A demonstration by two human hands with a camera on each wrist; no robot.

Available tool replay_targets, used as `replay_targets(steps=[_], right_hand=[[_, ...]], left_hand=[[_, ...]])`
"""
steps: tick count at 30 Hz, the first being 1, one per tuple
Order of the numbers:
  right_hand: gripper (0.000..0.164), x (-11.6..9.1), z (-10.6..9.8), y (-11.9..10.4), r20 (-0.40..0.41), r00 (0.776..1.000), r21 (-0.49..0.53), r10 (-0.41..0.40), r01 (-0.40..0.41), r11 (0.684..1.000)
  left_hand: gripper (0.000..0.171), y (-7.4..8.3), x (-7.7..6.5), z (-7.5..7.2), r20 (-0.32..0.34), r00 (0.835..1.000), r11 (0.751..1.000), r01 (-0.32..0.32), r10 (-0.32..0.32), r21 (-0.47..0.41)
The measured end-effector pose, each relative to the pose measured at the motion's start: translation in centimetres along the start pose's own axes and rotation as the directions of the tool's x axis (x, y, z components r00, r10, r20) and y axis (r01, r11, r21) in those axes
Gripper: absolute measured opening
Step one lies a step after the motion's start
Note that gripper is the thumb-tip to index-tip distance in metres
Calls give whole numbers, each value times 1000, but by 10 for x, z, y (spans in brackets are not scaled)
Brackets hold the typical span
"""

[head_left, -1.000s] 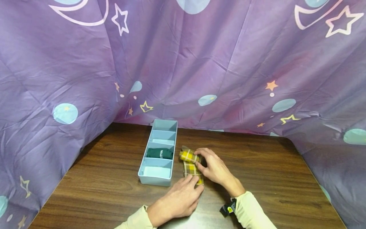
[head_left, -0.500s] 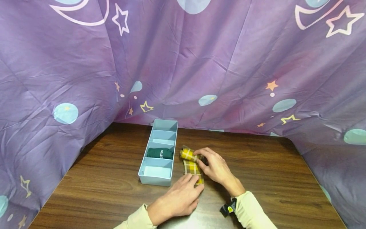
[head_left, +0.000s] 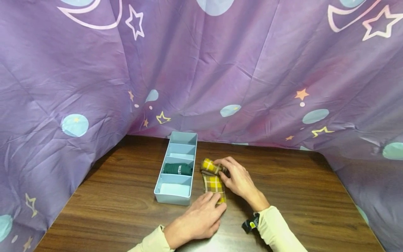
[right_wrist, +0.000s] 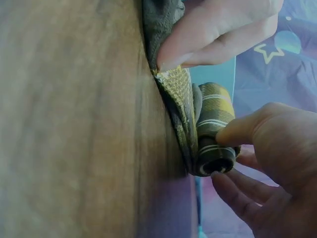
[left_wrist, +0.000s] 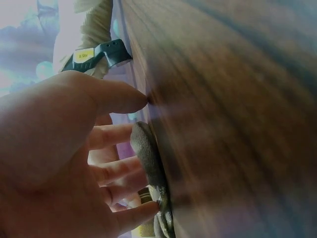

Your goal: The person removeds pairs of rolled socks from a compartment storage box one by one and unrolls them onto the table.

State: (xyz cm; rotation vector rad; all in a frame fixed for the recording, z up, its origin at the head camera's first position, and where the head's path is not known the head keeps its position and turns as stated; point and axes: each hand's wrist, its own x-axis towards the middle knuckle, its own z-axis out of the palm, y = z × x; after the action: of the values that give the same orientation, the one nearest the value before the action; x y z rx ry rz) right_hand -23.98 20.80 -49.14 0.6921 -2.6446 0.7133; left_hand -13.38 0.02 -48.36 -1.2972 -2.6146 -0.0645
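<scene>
A yellow and brown plaid sock [head_left: 214,184] lies on the table, its far end wound into a roll [right_wrist: 216,119]. My right hand [head_left: 237,176] grips the right end of that roll between thumb and fingers. On the near, flat end rest the fingertips of my left hand [head_left: 201,215], fingers fairly straight, pressing it to the wood; the left wrist view shows them touching the sock's grey-brown edge [left_wrist: 148,153]. Just left of the sock stands a light blue divided box [head_left: 174,198]. One of its compartments holds a dark green rolled cloth item [head_left: 177,169] with white lettering.
The brown wooden table [head_left: 119,196] reaches back to a purple curtain [head_left: 220,70] printed with stars and moons, which also hangs at both sides. A black strap device [head_left: 251,224] sits at the right wrist, beside the sleeve.
The right hand has shifted slightly away from the body with the roll, and more of the flat plaid strip shows below it. My left hand stays on the near end.
</scene>
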Motion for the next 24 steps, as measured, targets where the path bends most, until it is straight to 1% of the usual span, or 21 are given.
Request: replay_targets(steps=[7,12,16,20,24], right_hand=[[33,1,-1,5,2,1000,-3,9,-9,1000],[40,3,0,9,11,1000,-25,14,-13,1000],[41,5,1,12,3,1000,-27,20,-20,999],[37,6,2,14,-2,1000,-23,30,-30,999],[31,6,3,15,2,999,-24,38,-38,999]], left_hand=[[38,0,1,-1,10,1000,1000,7,-7,-2],[38,1,1,-2,24,1000,1000,18,-18,-8],[39,1,1,-2,24,1000,1000,16,-16,-6],[38,1,1,0,17,1000,1000,8,-7,-8],[36,2,1,-2,17,1000,1000,13,-13,-15]])
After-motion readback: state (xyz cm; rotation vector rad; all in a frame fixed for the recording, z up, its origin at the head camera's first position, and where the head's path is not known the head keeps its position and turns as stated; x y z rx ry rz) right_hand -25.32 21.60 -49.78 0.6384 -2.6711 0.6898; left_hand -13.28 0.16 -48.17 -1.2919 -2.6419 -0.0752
